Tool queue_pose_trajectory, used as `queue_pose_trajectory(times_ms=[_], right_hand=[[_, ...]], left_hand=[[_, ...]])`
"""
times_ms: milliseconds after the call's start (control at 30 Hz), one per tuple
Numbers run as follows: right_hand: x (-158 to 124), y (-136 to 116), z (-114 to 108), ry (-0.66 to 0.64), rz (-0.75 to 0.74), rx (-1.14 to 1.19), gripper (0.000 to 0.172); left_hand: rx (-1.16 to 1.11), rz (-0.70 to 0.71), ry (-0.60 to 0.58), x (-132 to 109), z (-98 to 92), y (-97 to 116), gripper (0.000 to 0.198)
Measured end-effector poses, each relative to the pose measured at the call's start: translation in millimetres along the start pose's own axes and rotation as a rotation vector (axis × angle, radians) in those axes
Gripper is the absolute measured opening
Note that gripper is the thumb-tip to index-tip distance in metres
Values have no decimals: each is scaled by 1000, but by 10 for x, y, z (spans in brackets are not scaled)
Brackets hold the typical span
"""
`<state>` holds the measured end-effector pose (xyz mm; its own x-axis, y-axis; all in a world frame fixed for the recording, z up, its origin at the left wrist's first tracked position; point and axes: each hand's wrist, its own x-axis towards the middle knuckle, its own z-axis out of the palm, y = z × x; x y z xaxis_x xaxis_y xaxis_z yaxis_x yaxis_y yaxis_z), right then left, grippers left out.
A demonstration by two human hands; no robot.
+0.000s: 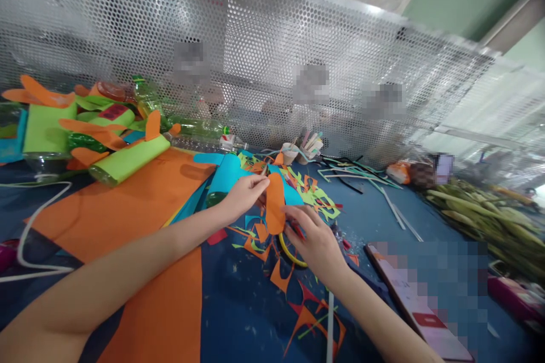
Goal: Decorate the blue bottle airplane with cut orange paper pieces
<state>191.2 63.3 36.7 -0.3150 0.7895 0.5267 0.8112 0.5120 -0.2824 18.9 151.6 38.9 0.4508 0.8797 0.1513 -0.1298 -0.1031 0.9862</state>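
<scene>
A rounded strip of orange paper (pixel 275 207) is held up between my two hands over the blue table. My left hand (pixel 246 195) pinches its upper left edge between thumb and fingertips. My right hand (pixel 314 235) has closed its fingertips on the lower right edge. Just behind my left hand lies a bottle wrapped in blue paper (pixel 227 176), its green base showing. More blue paper (pixel 293 195) peeks out behind the orange strip. Under my right hand is a yellow ring-shaped thing (pixel 290 254), partly hidden.
Paper scraps (pixel 317 198) litter the table around my hands. Large orange paper (pixel 170 295) spreads at left, with green paper-wrapped bottles (pixel 134 160) behind. Cups of markers (pixel 310 150) stand by the perforated metal screen (pixel 264 22). A phone (pixel 419 303) lies at right, near long leaves (pixel 485 210).
</scene>
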Motion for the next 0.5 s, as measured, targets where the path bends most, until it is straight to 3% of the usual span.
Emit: queue_pose_trajectory(times_ms=[133, 267, 500], right_hand=[[16, -48, -34, 71, 3, 100, 10], [37, -47, -80, 146, 182, 257, 14], [71, 29, -89, 188, 346, 331, 20]], left_hand=[[92, 30, -64, -15, 23, 2, 30], [185, 109, -98, -38, 59, 30, 29], [165, 54, -261, -100, 121, 34, 30]])
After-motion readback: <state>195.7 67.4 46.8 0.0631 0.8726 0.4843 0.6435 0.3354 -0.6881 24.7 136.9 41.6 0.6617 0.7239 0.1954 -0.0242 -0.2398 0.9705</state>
